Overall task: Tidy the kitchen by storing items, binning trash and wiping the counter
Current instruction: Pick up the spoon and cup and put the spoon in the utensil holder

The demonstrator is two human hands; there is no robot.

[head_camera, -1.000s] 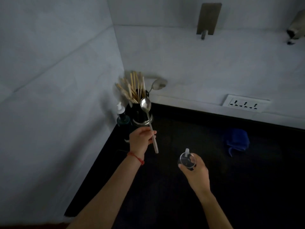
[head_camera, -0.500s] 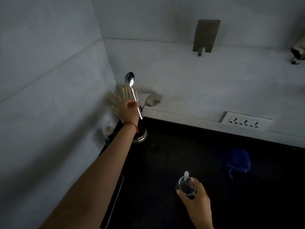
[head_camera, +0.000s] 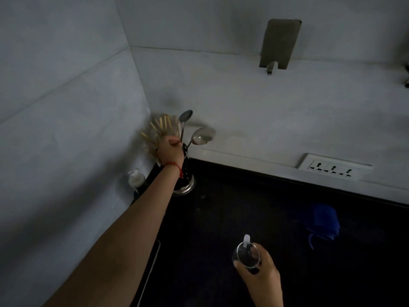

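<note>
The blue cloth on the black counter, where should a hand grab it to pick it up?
Best guess: pinch the crumpled blue cloth at its raised, bunched middle, coming straight down from above. It lies in a soft heap on the black counter with open space around it, so the top folds look easiest to catch. Both hands are busy now, though.

Home kitchen: dark counter [head_camera: 254, 218], utensil holder [head_camera: 188, 180], wall socket [head_camera: 334, 168].

- Dim, bluish light; black counter [head_camera: 221, 229] nearly featureless.
- Soft shadows on wall [head_camera: 243, 96].
- Motion blur around left hand [head_camera: 170, 149].
- Wide-angle bending at edges.
</note>
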